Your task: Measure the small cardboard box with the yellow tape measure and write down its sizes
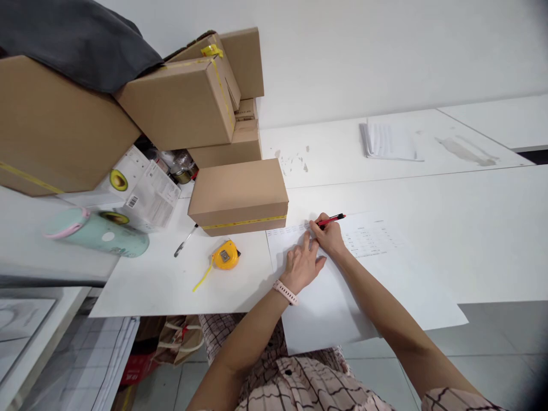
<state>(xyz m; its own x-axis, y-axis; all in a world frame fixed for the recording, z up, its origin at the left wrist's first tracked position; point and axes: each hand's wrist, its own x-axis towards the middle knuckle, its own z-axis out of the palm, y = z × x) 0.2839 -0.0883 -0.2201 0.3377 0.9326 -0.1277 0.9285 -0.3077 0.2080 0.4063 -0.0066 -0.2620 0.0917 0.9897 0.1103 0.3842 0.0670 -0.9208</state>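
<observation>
- Two bare hands work close together in the head view: the right hand (327, 235) has its fingers clamped around a red-and-black pen (336, 219), its upper end pointing right, apparently a writing grip.
- The left hand (302, 264), wearing a pink wristband (285, 291), rests on the printed paper (317, 325) with fingers apart and holding nothing, probably to steady it.
- That paper lies on the white surface (492, 240), just right of a small closed cardboard box (240, 197) whose contents are hidden.
- A yellow tape measure (225, 255) sits near that box, its blade partly out, perhaps kept within reach.
- Larger cartons (184, 105) stand stacked behind, maybe to save room; what they hold cannot be seen.
- A mint-green bottle (107, 234) is capped, hiding its contents.
</observation>
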